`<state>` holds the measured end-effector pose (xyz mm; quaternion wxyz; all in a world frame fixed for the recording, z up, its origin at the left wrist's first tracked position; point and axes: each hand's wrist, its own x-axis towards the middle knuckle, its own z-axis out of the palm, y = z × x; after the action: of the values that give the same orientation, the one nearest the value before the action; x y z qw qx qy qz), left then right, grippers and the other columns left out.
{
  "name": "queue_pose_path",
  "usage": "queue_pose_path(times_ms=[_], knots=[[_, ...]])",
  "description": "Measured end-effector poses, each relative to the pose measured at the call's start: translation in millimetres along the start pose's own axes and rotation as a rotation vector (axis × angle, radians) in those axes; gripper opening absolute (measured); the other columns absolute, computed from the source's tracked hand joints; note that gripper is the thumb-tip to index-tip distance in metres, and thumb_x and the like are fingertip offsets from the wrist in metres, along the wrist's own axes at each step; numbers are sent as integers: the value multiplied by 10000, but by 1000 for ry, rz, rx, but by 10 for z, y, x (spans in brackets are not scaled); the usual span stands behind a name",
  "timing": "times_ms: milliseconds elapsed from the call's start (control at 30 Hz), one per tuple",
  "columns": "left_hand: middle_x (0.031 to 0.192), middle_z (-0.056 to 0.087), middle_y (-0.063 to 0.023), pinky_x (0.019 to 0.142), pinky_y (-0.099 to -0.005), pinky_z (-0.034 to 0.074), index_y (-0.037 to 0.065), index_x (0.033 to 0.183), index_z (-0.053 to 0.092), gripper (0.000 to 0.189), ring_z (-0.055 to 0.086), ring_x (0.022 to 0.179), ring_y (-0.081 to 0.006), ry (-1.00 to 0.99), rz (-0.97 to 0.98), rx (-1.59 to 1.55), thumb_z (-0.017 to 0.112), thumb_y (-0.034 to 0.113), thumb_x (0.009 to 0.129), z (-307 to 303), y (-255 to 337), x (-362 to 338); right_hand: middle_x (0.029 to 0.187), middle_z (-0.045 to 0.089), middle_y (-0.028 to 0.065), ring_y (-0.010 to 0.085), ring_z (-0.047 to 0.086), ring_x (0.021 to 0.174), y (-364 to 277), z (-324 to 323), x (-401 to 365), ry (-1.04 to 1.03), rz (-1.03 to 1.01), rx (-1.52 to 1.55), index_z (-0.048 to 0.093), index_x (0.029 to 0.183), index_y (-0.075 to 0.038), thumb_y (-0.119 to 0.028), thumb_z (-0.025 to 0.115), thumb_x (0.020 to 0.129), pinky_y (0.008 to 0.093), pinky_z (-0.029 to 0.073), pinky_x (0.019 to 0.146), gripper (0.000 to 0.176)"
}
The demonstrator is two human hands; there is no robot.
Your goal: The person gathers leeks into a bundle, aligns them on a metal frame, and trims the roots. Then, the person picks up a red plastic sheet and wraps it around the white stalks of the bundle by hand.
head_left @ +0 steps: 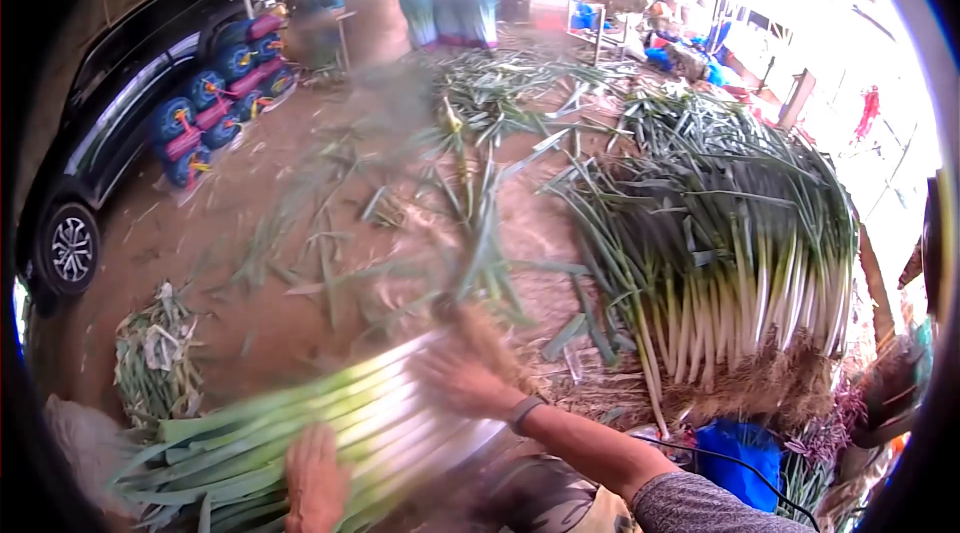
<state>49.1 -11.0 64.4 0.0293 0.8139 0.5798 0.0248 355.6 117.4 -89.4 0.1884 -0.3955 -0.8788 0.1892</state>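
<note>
A broad bundle of long green onions (340,395) lies across the front of me, green leaves to the left and white stalks to the right. My left hand (318,473) rests on the leafy part, its fingers laid flat. Over the white stalks lies my right hand (455,378), somewhat blurred, its fingers stretched across them. Brown roots (495,343) show as a smear just beyond that hand. To the right stands a large pile of green onions (740,243), its roots towards me.
Loose cut leaves (480,223) litter the brown ground. A dark car (130,83) is parked at the left, beside blue and pink rolls (205,93). Nearer lies a tangle of withered leaves (160,358). At the lower right is a blue bag (740,458) with a dark cord.
</note>
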Motion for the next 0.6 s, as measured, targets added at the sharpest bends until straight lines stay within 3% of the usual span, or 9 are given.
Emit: queue_pose_path(times_ms=[100,200,400,433,533,567,600], knots=[[1613,408,-172,1238,-462,273,31,1566,395,548,362,1489,-340,-231,-128,87,459,296,1090,-11,14,24,1647,366,78,353,265,1539,-48,-104,-50,27,-27,-84,316,1612,-151,-444,380,1089,509,127,1275,603],[1640,367,-159,1249,-489,242,46,1588,354,575,328,1502,-352,-309,-248,-30,471,302,1086,-71,70,72,1627,397,64,330,289,1530,-112,-168,-3,34,29,-63,352,1591,-148,-392,399,1089,492,168,1265,560],[1633,392,-115,1242,-551,219,64,1596,345,581,351,1489,-341,-271,-217,123,367,378,1107,9,78,57,1596,443,68,326,320,1514,-136,-137,42,80,82,49,427,1553,-146,-375,415,1084,482,186,1256,522],[1630,396,-117,1238,-555,226,67,1594,351,579,356,1486,-342,-256,-218,130,374,377,1105,-10,100,43,1588,456,70,331,330,1508,-242,-314,37,3,145,100,444,1544,-138,-373,420,1082,479,186,1255,519],[1610,429,-112,1210,-569,274,83,1577,393,567,379,1469,-339,-176,-183,170,412,376,1092,6,123,14,1571,470,110,325,368,1487,-275,-331,2,-69,62,-136,455,1528,-107,-380,492,1049,493,309,1200,552],[1606,436,-108,1205,-570,281,85,1573,402,565,384,1467,-338,-156,-169,185,421,375,1088,10,118,-4,1534,502,139,314,429,1447,-606,-809,-87,-177,118,-43,476,1499,-87,-363,532,1031,495,419,1119,546],[1602,442,-105,1201,-572,288,87,1569,410,562,388,1464,-338,-138,-156,199,429,373,1085,10,124,-17,1390,612,177,351,579,1286,-539,-673,-201,-15,0,34,509,1455,-52,-339,554,1025,475,531,976,519]])
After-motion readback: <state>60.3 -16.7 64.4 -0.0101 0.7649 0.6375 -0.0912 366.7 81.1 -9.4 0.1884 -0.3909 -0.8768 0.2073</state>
